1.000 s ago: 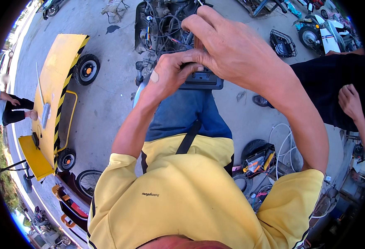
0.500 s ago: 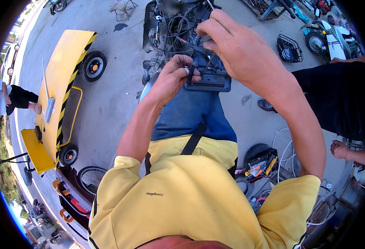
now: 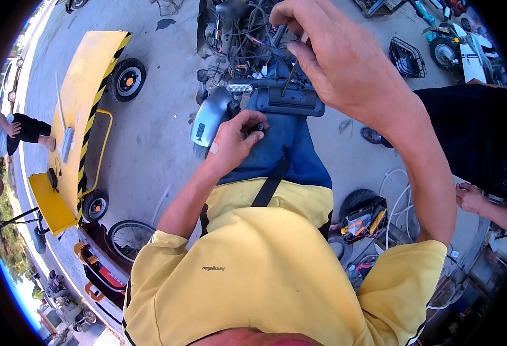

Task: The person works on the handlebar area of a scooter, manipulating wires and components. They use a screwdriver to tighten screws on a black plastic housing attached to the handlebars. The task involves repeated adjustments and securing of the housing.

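Note:
My right hand (image 3: 340, 57) is raised over a partly stripped scooter, its fingers closed around a screwdriver. The thin screwdriver shaft (image 3: 289, 79) slants down to the black plastic panel (image 3: 308, 105). Nearer to me, my left hand (image 3: 236, 140) pinches a small black part (image 3: 258, 128) above my blue trousers, apart from the panel. The fingers cover much of that part. Beyond the panel lies a tangle of exposed wires (image 3: 247, 43). A silver fender (image 3: 213, 118) and a small lamp (image 3: 240, 88) sit left of the panel.
A yellow cart (image 3: 92, 75) with a striped edge and black wheels stands on the left. At the right are a black wire basket (image 3: 407, 57), a person in dark clothes (image 3: 466, 132), and an open tool bag (image 3: 366, 222) near white hose.
My left hand has drawn back from the panel toward me with the small black part. My right hand stays above the panel with the screwdriver. The silver fender is now uncovered.

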Demonstrator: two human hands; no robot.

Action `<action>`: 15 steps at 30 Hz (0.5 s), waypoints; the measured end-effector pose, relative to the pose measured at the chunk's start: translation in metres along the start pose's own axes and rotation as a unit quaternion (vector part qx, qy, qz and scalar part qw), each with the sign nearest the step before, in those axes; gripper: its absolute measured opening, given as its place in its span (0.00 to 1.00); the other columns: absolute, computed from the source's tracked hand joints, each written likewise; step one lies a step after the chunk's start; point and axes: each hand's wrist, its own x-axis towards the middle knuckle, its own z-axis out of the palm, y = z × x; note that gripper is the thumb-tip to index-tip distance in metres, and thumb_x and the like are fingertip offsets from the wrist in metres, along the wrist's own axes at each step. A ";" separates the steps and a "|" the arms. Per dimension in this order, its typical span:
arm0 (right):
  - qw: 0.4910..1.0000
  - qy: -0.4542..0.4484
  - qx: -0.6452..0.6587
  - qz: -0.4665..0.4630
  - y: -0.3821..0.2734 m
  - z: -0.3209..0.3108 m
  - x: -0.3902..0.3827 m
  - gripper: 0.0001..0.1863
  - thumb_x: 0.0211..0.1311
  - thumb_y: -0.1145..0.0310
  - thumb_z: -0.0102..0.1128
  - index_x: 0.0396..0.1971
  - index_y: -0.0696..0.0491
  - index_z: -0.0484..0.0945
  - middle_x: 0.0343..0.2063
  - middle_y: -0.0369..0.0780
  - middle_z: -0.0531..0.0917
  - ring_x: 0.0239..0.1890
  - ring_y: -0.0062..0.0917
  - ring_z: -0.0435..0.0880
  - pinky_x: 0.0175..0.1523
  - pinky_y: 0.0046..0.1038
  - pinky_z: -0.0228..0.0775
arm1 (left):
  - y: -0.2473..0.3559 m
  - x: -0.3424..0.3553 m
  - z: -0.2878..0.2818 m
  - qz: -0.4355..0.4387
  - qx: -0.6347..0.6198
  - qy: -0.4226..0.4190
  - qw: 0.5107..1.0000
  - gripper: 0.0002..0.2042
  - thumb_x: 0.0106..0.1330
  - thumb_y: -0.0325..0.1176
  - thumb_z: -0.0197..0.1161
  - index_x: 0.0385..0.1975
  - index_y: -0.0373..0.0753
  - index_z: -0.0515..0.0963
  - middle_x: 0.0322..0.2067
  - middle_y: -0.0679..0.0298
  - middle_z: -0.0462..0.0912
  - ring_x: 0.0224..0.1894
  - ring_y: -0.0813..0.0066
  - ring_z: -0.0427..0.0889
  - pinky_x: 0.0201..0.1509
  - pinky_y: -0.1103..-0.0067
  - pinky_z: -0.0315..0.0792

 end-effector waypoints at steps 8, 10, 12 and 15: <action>0.987 -0.083 0.020 0.134 -0.030 -0.022 0.002 0.14 0.67 0.79 0.57 0.50 0.61 0.70 0.42 0.51 0.72 0.48 0.50 0.77 0.50 0.41 0.73 | 0.007 -0.016 -0.005 0.283 0.295 -0.015 0.912 0.18 0.55 0.22 0.75 0.46 0.38 0.82 0.46 0.59 0.86 0.49 0.58 0.84 0.52 0.69 0.79; 0.993 -0.064 0.068 0.075 -0.024 -0.020 -0.002 0.13 0.68 0.78 0.58 0.50 0.60 0.69 0.42 0.51 0.72 0.47 0.51 0.77 0.50 0.41 0.73 | 0.021 -0.015 -0.011 0.258 0.253 0.009 0.932 0.17 0.58 0.23 0.75 0.47 0.38 0.82 0.47 0.58 0.86 0.49 0.58 0.84 0.52 0.70 0.79; 0.995 -0.024 0.099 -0.008 -0.005 -0.010 -0.007 0.14 0.68 0.76 0.59 0.50 0.60 0.69 0.43 0.50 0.71 0.47 0.51 0.78 0.49 0.42 0.73 | 0.030 -0.005 -0.016 0.214 0.195 0.050 0.956 0.16 0.62 0.23 0.74 0.49 0.37 0.82 0.48 0.57 0.86 0.50 0.59 0.84 0.52 0.71 0.79; 0.996 -0.036 0.086 -0.004 -0.006 -0.012 -0.007 0.15 0.69 0.76 0.60 0.52 0.59 0.69 0.44 0.50 0.71 0.45 0.52 0.78 0.47 0.44 0.73 | 0.072 0.028 -0.023 0.130 0.027 0.024 0.991 0.18 0.64 0.26 0.74 0.54 0.37 0.82 0.51 0.56 0.85 0.48 0.55 0.85 0.49 0.68 0.79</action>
